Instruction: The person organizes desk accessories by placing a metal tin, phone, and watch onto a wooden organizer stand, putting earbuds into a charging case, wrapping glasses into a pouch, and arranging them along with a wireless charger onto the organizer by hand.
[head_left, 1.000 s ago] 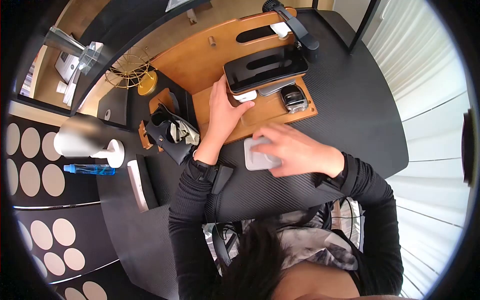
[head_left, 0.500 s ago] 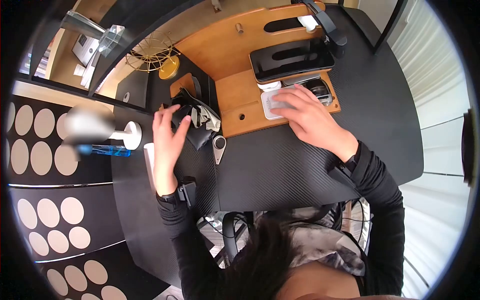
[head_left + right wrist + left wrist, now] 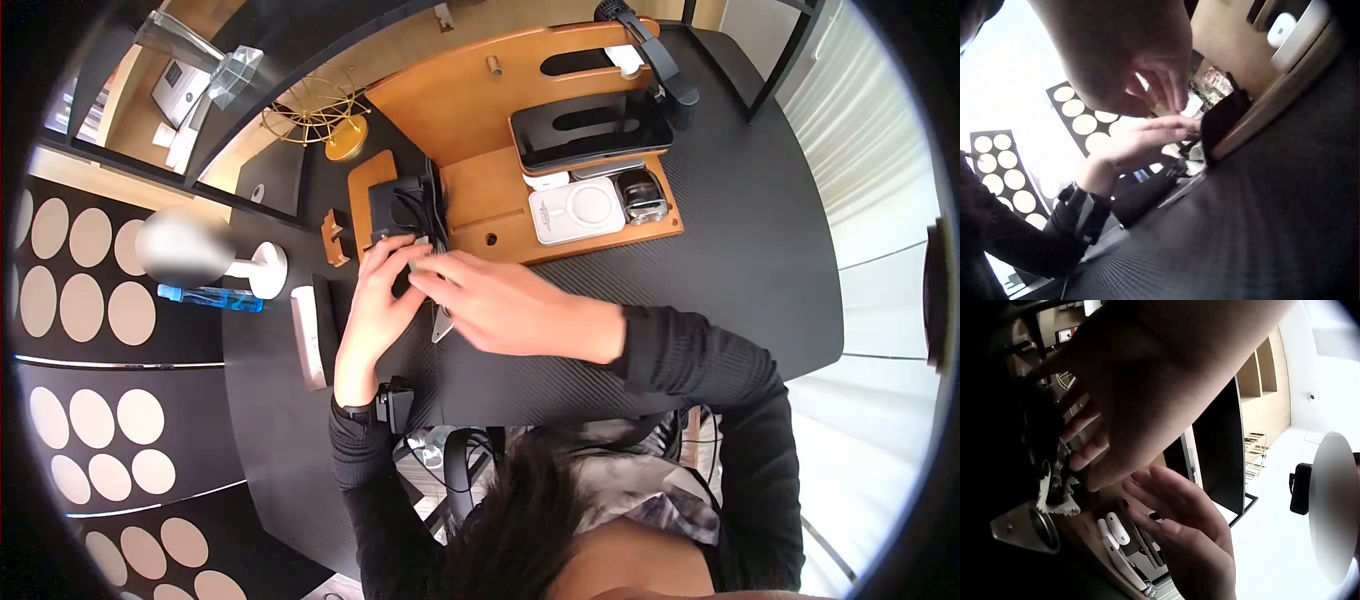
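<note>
I see both hands meet at the black pouch (image 3: 405, 215): the left hand (image 3: 375, 300) has straight fingers beside it, and the right hand (image 3: 490, 300) pinches a pale cloth (image 3: 1057, 487), shown only in the left wrist view.

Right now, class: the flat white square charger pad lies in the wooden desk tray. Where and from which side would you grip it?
Grip the flat white square charger pad by its left and right edges, coming from above. It lies flat in the wooden desk tray, a dark phone overhangs its far edge, and a watch sits close on the right.
</note>
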Available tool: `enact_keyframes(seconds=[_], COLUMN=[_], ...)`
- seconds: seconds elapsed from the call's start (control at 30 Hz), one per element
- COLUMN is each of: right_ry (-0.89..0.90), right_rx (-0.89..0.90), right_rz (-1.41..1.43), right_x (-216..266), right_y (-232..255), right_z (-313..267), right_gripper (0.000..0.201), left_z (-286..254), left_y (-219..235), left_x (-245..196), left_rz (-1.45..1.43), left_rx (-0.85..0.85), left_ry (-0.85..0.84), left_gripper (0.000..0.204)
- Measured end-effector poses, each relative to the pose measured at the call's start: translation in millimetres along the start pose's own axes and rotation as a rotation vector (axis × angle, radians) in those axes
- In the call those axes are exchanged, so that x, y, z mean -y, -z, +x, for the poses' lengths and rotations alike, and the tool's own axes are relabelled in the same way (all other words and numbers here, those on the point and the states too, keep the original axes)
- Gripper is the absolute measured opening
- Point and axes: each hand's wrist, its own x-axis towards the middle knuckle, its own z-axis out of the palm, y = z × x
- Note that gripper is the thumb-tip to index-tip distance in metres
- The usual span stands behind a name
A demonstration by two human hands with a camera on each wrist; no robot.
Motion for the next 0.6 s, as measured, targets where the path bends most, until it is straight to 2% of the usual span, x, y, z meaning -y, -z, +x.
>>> enact_keyframes(seconds=[0.03,0.07,0.1,0.17,0.2,0.23,0.3,0.33,0.4,0.47,0.53,0.6], right_ry=[0.002,-0.029,-0.06,-0.115,-0.146,-0.177,-0.164,-0.169,-0.177,-0.23,-0.24,-0.251], right_rx=[-0.005,-0.063,-0.121,-0.109,-0.076,-0.042,-0.001,0.026,0.056,0.039,-0.021,-0.081], right_rz=[0.002,-0.09,-0.182,-0.157,-0.172,-0.188,-0.178,-0.168,-0.16,-0.069,-0.034,-0.003], right_x=[-1,-5,-11,-25,-31,-34,-34,-34,-35,-34,-28,-22], right_y=[-10,-22,-34,-49,-53,-54,-50,-47,-43,-40,-37,-29], right_z=[8,14,19,23,23,23,24,23,22,25,24,23], right_gripper=[0.043,0.044,0.045,0.05,0.051,0.051,0.052,0.05,0.049,0.049,0.049,0.049], left_z=[0,1,1,6,4,4,5,7,11,10,7,8], left_y=[0,-1,-4,-7,-13,-20,-30,-28,-14,-6,-4,-1], left_x=[6,8,18,17,41,52,62,64,42,49,44,21], left_rz=[-0.1,-0.147,-0.191,-0.222,-0.102,-0.1,-0.417,-0.606,-0.965,-1.178,-1.24,-1.326], left_rx=[-0.023,-0.129,-0.199,-0.358,-0.321,-0.324,-0.392,-0.336,-0.298,-0.208,-0.257,-0.342], left_ry=[-0.011,0.025,0.094,0.224,0.208,0.211,0.296,0.41,0.542,0.603,0.664,0.732], left_gripper=[0.034,0.029,0.031,0.034,0.049,0.049,0.064,0.075,0.058,0.037,0.035,0.033])
